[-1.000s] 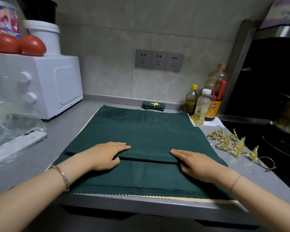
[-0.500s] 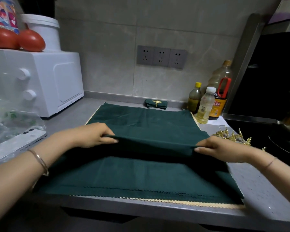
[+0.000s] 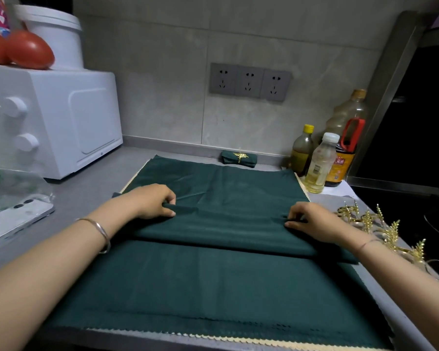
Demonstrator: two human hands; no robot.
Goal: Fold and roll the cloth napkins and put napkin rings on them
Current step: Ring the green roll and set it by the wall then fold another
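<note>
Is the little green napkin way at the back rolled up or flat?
Rolled up. The small napkin at the back is a tight bundle with a gold leaf ring round its middle.

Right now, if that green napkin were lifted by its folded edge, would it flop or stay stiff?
Probably floppy: the green napkin creases softly between the left hand and right hand pinching its fold. Likely light, since small pinches alone raise the edge.

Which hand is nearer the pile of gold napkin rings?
Right. The right hand pinches the napkin fold just beside the rings; the left hand grips its far end.
</note>
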